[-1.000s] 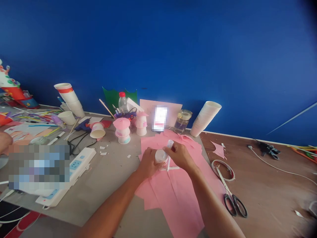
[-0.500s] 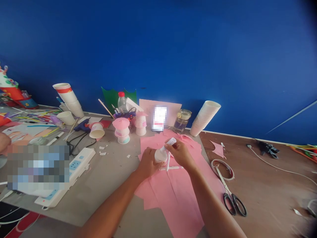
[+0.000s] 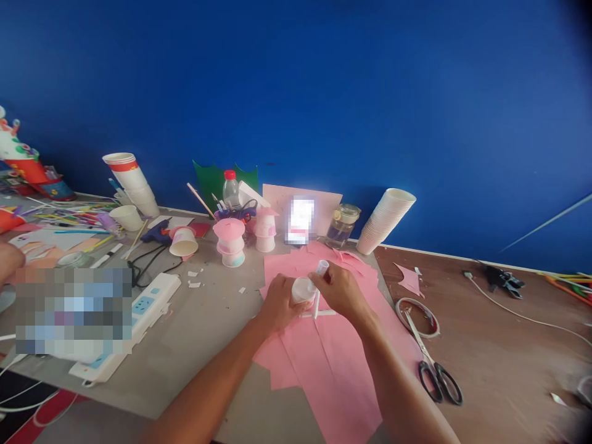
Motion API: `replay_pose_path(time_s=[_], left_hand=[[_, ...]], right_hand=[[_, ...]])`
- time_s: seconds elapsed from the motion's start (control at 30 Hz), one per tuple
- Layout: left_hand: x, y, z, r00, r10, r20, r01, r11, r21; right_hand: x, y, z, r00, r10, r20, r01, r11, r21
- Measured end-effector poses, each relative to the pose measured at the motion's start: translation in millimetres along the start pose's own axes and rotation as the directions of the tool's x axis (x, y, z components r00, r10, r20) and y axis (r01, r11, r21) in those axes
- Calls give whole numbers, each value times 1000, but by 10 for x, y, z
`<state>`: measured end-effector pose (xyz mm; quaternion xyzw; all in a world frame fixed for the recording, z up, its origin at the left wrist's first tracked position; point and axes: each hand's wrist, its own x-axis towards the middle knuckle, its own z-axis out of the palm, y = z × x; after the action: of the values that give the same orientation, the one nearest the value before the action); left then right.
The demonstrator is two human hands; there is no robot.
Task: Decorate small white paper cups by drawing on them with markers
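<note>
My left hand (image 3: 279, 306) is closed round a small white paper cup (image 3: 303, 288), over the pink paper (image 3: 330, 357). The cup's flat round end faces up. My right hand (image 3: 343, 290) pinches a short white tube (image 3: 322, 267), whose lower end is at the top of the cup. I cannot make out what kind of tube it is. A thin white stick (image 3: 317, 306) slants down below my right fingers. Behind my hands stand two small cup models with pink paper tops, one at the left (image 3: 230, 242) and one nearer the phone (image 3: 265, 229).
A lit phone (image 3: 300, 220) leans at the back, beside a glass jar (image 3: 342, 226) and a leaning stack of paper cups (image 3: 387, 221). Scissors (image 3: 432, 364) and a tape roll (image 3: 418, 317) lie right. A power strip (image 3: 155, 300) and another person's hand (image 3: 10, 262) are left.
The white tube has tipped more upright over the cup, and my right hand has shifted slightly with it. My left hand still holds the cup. The whole view has shifted slightly.
</note>
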<state>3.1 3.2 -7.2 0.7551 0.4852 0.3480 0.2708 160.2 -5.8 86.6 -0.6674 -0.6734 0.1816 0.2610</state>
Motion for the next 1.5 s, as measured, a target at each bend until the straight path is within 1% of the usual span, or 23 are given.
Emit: replay_pose_path(time_s=[0.17, 0.37, 0.5, 0.57, 0.63, 0.7, 0.77, 0.83, 0.93, 1.0, 1.07, 1.17, 1.33, 1.5], left_hand=[[-6, 1, 3, 1000, 4, -1, -4, 1000, 1], [-4, -6, -3, 1000, -7, 22, 7, 1000, -3], [0, -29, 11, 1000, -3, 12, 3, 1000, 4], [1, -38, 17, 1000, 0, 2, 0, 1000, 9], [0, -40, 18, 1000, 10, -4, -10, 1000, 8], [-2, -37, 16, 1000, 22, -5, -22, 1000, 3], [-3, -32, 13, 1000, 26, -6, -26, 1000, -6], [-2, -31, 12, 1000, 20, -9, -20, 1000, -6], [0, -41, 17, 1000, 9, -9, -9, 1000, 10], [1, -55, 23, 1000, 13, 0, -13, 1000, 24], [1, -70, 31, 1000, 27, 6, -27, 999, 37], [2, -94, 49, 999, 36, 1, -36, 998, 57], [-1, -125, 73, 1000, 21, -13, -21, 998, 66], [2, -125, 76, 999, 48, 0, -48, 996, 76]], right_hand=[[-21, -27, 0, 996, 52, 74, -53, 998, 14], [-28, -17, 47, 996, 52, 74, -59, 994, 95], [-24, -17, 65, 995, 68, 79, -82, 978, 192], [-17, -22, 63, 991, 102, 91, -122, 956, 265], [-7, -22, 55, 982, 149, 113, -181, 912, 368], [1, -14, 47, 978, 186, 93, -208, 865, 456], [1, -7, 45, 980, 196, 17, -180, 854, 488], [-11, -14, 56, 983, 178, -44, -135, 864, 485], [-39, -49, 97, 988, 146, -51, -104, 872, 479], [-52, -69, 138, 986, 146, -77, -97, 890, 446], [-56, -73, 183, 982, 137, -129, -73, 911, 406], [-52, -53, 243, 978, 96, -187, -21, 930, 366], [-59, -38, 290, 980, 16, -197, 38, 963, 266], [-99, -58, 315, 976, -89, -198, 109, 990, 93]])
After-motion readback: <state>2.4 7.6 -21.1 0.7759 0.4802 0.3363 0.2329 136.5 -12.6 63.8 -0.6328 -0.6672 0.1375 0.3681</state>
